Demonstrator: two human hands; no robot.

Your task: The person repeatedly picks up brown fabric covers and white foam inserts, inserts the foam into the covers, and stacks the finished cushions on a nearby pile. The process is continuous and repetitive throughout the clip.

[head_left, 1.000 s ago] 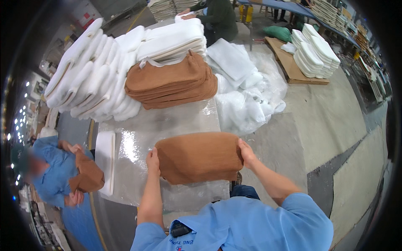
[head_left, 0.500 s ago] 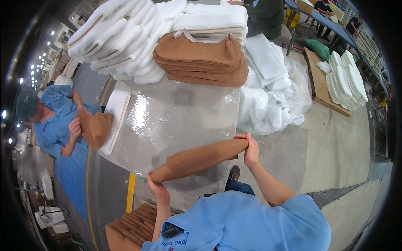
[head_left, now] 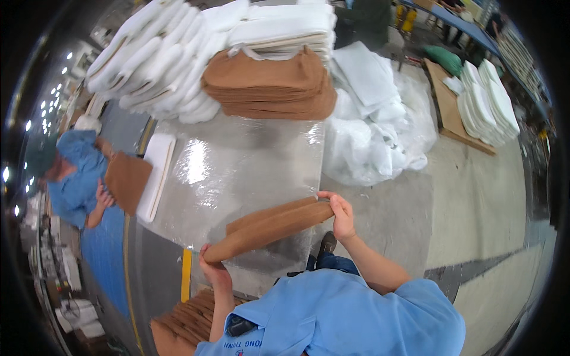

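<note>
A long brown cushion cover is stretched slantwise above the plastic-covered table, with a fold or second layer along its far side. My left hand is closed on its left end, and my right hand grips the right end. Whether anything fills the cover cannot be seen. Beyond it, toward the far edge of the table, rises a stack of brown covers. More folded brown covers lie in a pile beside my left forearm.
White padded cushions are heaped at the far left. Plastic wrapping bulges beyond the table's right side. At left, a co-worker holds a brown cover near a white pad. White pads lie by a board.
The cover in my hands has shifted slightly left and lower, and its far layer shows more. The co-worker's brown cover now hangs flatter. The whole view has shifted a little.
</note>
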